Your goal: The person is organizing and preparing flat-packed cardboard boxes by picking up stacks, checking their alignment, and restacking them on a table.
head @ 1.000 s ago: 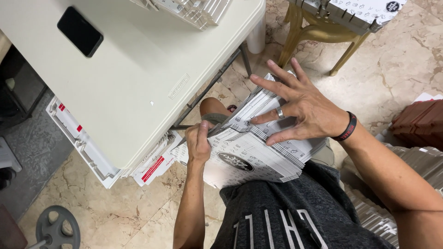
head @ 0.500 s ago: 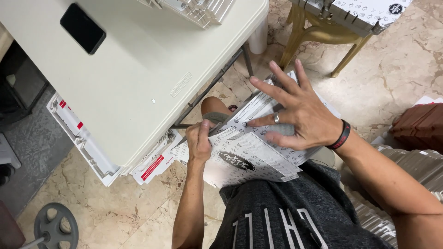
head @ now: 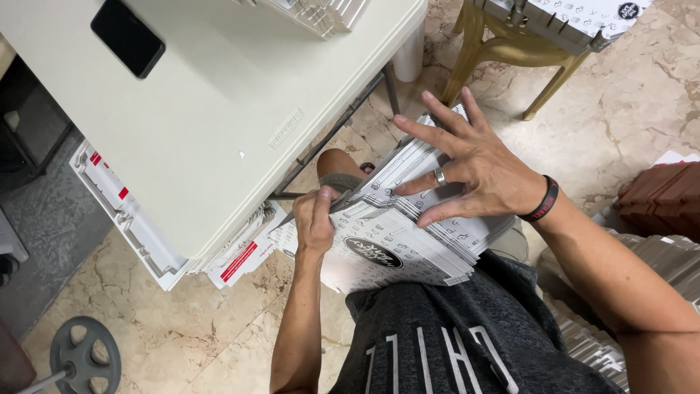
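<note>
A thick stack of flat white printed cardboard sheets rests on my lap, below the table's edge. My left hand grips the stack's left edge, fingers curled around it. My right hand lies flat on top of the stack with fingers spread, pressing the upper sheets; it wears a ring and a dark wristband.
A beige folding table fills the upper left, with a black phone on it and a pile of folded boxes at its far edge. More flat sheets lie under it. A yellow chair holds cartons; brown boxes stand right; a wheeled base sits lower left.
My right hand has slid slightly up along the stack's top and its fingers have spread wider. The left hand keeps its grip in the same place.
</note>
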